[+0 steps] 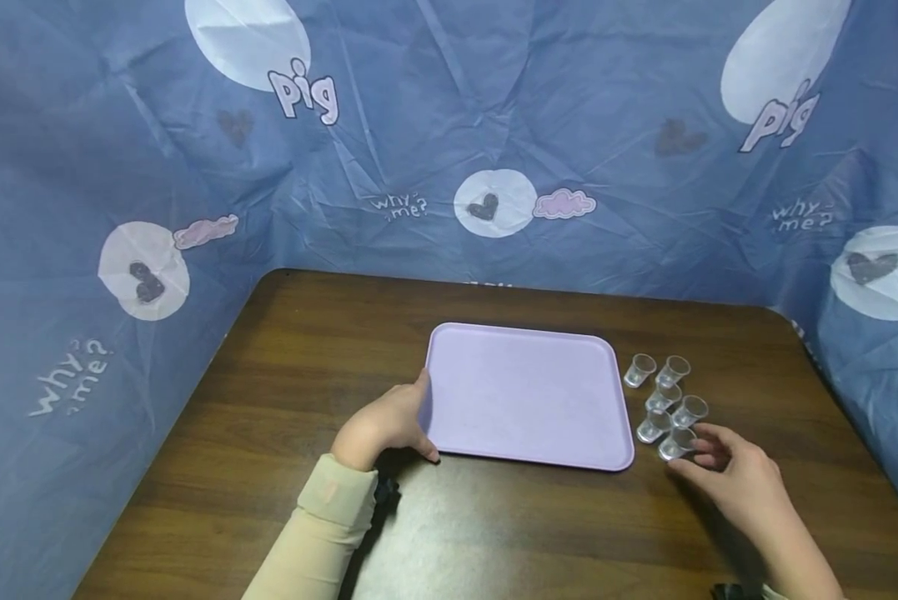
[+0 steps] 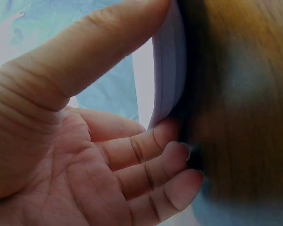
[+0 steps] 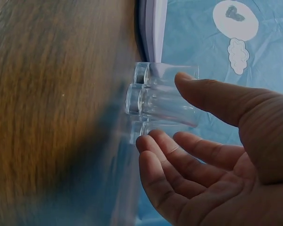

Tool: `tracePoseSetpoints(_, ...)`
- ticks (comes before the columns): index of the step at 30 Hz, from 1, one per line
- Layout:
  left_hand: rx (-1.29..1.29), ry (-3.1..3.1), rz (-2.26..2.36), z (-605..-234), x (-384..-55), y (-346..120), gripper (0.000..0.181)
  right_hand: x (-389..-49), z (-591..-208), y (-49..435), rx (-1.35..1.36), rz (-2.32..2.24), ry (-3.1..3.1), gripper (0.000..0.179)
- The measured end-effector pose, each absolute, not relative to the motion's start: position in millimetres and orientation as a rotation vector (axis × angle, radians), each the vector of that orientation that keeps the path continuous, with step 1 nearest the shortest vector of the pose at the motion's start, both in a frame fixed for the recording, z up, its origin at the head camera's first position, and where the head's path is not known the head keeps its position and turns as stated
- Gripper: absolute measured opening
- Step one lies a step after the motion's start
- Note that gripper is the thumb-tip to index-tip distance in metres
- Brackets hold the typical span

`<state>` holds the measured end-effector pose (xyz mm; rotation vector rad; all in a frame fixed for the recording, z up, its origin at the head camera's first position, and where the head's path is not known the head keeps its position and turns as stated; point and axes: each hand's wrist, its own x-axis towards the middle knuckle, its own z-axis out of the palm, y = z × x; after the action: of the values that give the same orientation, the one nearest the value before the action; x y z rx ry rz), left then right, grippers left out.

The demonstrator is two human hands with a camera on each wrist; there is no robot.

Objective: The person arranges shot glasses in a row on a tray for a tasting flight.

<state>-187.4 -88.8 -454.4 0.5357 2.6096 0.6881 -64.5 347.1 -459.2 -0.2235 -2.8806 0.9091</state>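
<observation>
A lilac rectangular tray (image 1: 527, 396) lies flat on the wooden table. At its near left corner is my left hand (image 1: 388, 425), with thumb and fingers spread along two edges and touching them. The left wrist view shows the tray's rim (image 2: 167, 66) between the thumb and the fairly straight fingers. Several small clear cups (image 1: 662, 396) stand upright in a cluster just right of the tray. Beside the nearest cup (image 1: 677, 444) is my right hand (image 1: 744, 479), thumb and loosely bent fingers apart around it. Whether a fingertip touches that cup I cannot tell.
The brown wooden table (image 1: 291, 350) extends around the tray and cups. Blue printed cloth (image 1: 433, 125) hangs behind the table and along both sides.
</observation>
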Motion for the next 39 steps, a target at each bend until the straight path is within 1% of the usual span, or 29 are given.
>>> tracePoseSetpoints(6, 0.544, 2.596, 0.685, -451.9, -186.7, -88.5, 0.135, -66.3, -461.2, 348.5, -0.237, 0.944, -2.881, 0.062)
tracePoseSetpoints(12, 0.534, 2.595, 0.684, -450.7, -187.8, -88.1, 0.134, -68.0, -465.7, 349.4, -0.234, 0.911, -2.871, 0.053)
tracePoseSetpoints(25, 0.536, 2.597, 0.696, -451.8, -190.0, -90.6, 0.133, -70.3, -472.4, 345.7, -0.183, 0.882, -2.851, 0.046)
tracePoseSetpoints(31, 0.528, 2.596, 0.696, -452.4, -189.8, -91.5, 0.133, -69.0, -470.3, 342.6, -0.194, 0.857, -2.831, 0.039)
tracePoseSetpoints(39, 0.522, 2.585, 0.694, -451.9, -190.2, -92.8, 0.127, -64.7, -460.9, 338.0, -0.195, 0.884, -2.811, 0.038)
